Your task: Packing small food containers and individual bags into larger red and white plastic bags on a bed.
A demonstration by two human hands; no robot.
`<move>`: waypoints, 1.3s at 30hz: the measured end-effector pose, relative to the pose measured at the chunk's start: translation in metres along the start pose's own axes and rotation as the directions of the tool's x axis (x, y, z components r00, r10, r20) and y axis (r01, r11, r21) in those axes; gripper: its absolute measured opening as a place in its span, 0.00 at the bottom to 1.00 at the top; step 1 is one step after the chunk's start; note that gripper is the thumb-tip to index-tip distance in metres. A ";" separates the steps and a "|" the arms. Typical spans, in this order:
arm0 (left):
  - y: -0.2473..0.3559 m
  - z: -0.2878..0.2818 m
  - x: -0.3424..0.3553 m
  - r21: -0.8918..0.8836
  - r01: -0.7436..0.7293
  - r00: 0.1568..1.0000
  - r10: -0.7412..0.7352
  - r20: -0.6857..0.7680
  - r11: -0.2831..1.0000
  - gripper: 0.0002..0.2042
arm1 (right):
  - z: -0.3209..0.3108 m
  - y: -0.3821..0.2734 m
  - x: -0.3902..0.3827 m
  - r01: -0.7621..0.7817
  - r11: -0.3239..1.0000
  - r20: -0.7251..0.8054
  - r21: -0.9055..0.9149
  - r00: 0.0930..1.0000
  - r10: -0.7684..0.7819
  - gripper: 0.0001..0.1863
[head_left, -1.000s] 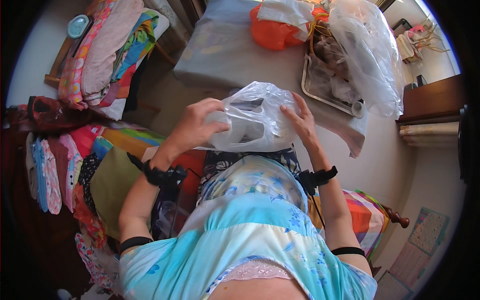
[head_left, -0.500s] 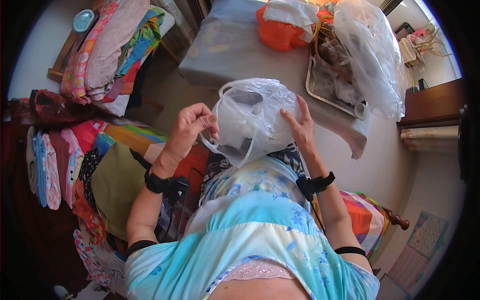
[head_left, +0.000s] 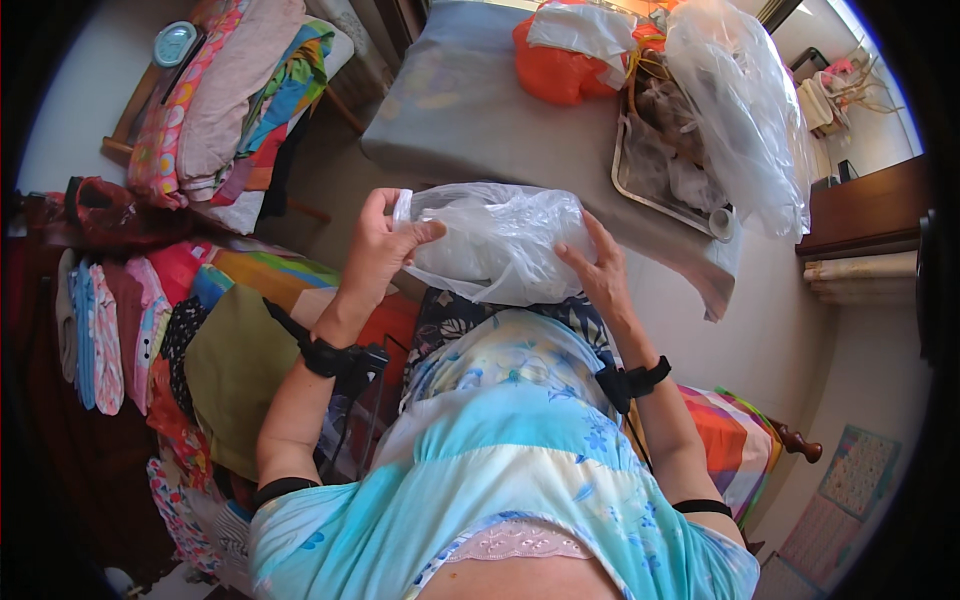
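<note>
White plastic bag (head_left: 490, 245), thin and crumpled; held in front of the dress (head_left: 500, 430), between the two hands, its lower edge just above the dark patterned cloth (head_left: 437, 312) in view; whether it rests there cannot be told. Long axis: crosswise, from the person's left to right, roughly level and parallel to the front of the body; one end points at each hand. Creases run mostly along the length. Left hand (head_left: 372, 260): thumb and forefinger closed on the bag's left end, a narrow gathered strip of plastic standing up between them and pointing away from the body. Right hand (head_left: 605, 270): thumb and fingers well parted, thumb on the near face, fingers at the right edge; whether they grip or only steady it cannot be told. Black strap on each wrist. Beyond the bag: table (head_left: 460, 130) under grey cloth, bearing a red bag (head_left: 550, 85), a light-rimmed tray (head_left: 618, 180) and a large clear sack (head_left: 730, 110). Far left: stacked fabrics (head_left: 225, 110), a pale blue clock (head_left: 175, 44) beside them. Nearer left: olive cloth (head_left: 235, 380) among folded garments (head_left: 105, 335). Right, by the forearm: checked cloth (head_left: 730, 430).
</note>
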State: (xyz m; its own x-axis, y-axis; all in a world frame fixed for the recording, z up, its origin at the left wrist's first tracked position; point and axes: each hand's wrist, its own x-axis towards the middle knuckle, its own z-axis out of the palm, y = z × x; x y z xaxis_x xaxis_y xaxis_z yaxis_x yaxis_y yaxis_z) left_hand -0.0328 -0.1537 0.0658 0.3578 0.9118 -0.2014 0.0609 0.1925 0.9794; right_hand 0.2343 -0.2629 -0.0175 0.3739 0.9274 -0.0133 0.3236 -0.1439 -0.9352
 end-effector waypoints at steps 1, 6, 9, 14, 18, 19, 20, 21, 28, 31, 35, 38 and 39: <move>0.000 0.004 0.000 0.129 -0.067 0.996 0.073 -0.046 0.989 0.11 | 0.000 0.001 0.000 0.004 1.000 0.001 0.001 1.000 -0.004 0.34; 0.004 0.006 0.012 -0.051 0.029 0.992 -0.022 0.122 0.998 0.07 | -0.001 0.004 -0.002 0.010 1.000 0.006 0.029 1.000 -0.010 0.35; 0.007 0.003 0.011 -0.074 0.047 0.972 -0.028 0.232 0.996 0.04 | -0.003 0.005 -0.003 0.031 0.999 -0.006 -0.044 0.999 -0.031 0.36; 0.011 -0.004 0.001 0.141 -0.099 0.893 0.026 0.450 0.985 0.04 | -0.008 0.008 -0.002 0.005 1.000 0.042 0.014 0.999 -0.006 0.36; 0.016 -0.009 0.004 0.189 0.044 0.996 -0.058 0.069 0.981 0.20 | -0.006 0.004 -0.001 0.034 0.998 0.051 -0.043 0.998 -0.031 0.36; 0.017 -0.005 0.003 0.189 0.044 0.996 -0.058 0.069 0.981 0.20 | -0.006 0.002 -0.001 0.034 0.998 0.051 -0.044 0.998 -0.032 0.36; 0.018 0.000 0.002 0.111 -0.018 0.984 -0.002 0.179 0.994 0.23 | -0.007 0.000 -0.001 0.033 0.998 0.058 -0.062 0.998 -0.030 0.36; 0.021 0.003 0.001 0.026 -0.072 0.957 0.062 0.283 0.997 0.27 | -0.008 -0.003 -0.002 0.032 0.996 0.065 -0.079 0.998 -0.027 0.36; 0.034 -0.001 -0.001 0.204 0.065 0.736 -0.184 0.651 0.977 0.20 | -0.008 -0.009 -0.006 0.002 0.998 0.064 -0.063 0.998 0.002 0.36; 0.039 -0.003 -0.008 0.171 0.009 0.751 -0.120 0.649 0.985 0.19 | -0.005 -0.005 -0.006 0.009 0.994 0.068 -0.109 0.998 -0.001 0.36; 0.036 0.000 -0.009 0.110 0.201 0.798 -0.228 0.557 0.973 0.18 | -0.009 -0.003 -0.005 0.011 0.998 0.054 -0.055 0.998 -0.008 0.36; 0.045 -0.003 -0.011 0.043 0.146 0.831 -0.146 0.537 0.988 0.19 | -0.007 -0.008 -0.006 -0.001 0.999 0.061 -0.050 0.998 0.004 0.36; 0.050 -0.002 -0.013 0.048 0.151 0.833 -0.153 0.532 0.987 0.19 | -0.007 -0.008 -0.006 0.003 0.999 0.060 -0.054 0.998 0.000 0.36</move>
State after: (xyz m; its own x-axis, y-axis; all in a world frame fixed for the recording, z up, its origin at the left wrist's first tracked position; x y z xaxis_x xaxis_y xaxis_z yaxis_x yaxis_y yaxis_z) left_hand -0.0366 -0.1552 0.1178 0.7842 0.5371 -0.3106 0.1591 0.3099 0.9374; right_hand 0.2354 -0.2695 -0.0074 0.3213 0.9463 -0.0347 0.3714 -0.1596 -0.9146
